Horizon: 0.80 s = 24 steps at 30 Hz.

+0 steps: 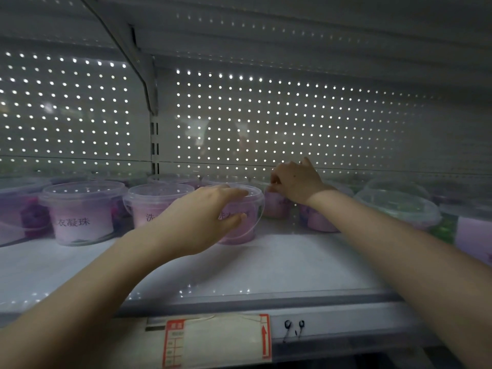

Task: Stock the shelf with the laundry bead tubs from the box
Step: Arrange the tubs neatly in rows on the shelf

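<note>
Left hand (202, 219) is cupping the side of a clear lidded plastic tub of pink laundry beads (239, 214) on the white metal shelf (239, 262), thumb and fingers wrapped on it. Right hand (295, 182) is reaching deeper, fingers pinching the lid rim of a second pink tub (277, 206) just behind; more tubs sitting either side.

Left hand (202, 219) hides tub (239, 225) label; rightmost tub (474, 235) cut off.

Bare shelf (239, 265) front lies open; tubs (82, 211) crowd the back.
</note>
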Each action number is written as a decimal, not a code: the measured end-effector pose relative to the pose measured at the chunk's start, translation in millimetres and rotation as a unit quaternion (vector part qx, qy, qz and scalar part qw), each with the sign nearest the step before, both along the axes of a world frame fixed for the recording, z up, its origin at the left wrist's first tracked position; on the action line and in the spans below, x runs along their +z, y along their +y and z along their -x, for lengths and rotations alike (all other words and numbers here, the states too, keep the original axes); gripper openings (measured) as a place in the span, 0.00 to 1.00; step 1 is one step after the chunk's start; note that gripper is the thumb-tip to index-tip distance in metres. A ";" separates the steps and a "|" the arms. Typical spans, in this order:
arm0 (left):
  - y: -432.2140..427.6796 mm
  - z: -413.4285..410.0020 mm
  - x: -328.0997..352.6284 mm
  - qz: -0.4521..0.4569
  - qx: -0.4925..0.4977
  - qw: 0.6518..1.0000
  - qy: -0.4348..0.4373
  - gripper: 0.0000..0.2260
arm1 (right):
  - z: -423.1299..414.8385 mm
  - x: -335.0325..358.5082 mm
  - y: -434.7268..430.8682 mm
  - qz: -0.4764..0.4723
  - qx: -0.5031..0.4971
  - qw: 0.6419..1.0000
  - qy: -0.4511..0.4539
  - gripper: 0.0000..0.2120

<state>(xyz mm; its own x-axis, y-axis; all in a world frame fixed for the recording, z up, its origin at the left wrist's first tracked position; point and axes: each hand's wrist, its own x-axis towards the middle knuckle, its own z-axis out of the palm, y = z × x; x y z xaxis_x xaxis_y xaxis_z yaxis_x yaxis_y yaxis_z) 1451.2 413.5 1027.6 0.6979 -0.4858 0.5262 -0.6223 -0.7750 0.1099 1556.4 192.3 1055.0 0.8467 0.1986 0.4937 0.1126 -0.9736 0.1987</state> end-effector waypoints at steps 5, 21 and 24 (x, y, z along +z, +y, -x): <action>-0.1 0.6 -1.6 0.003 -0.004 1.000 0.001 0.21 | 25.9 15.9 -18.6 -0.037 -0.044 0.998 -0.012 0.19; -0.8 1.7 -2.8 0.006 -0.002 1.000 0.008 0.22 | 86.3 11.7 -51.4 -0.002 -0.121 0.985 0.125 0.16; -0.6 1.3 -3.1 0.013 -0.006 1.000 0.003 0.21 | 97.0 10.6 -52.4 0.004 -0.072 0.991 0.110 0.18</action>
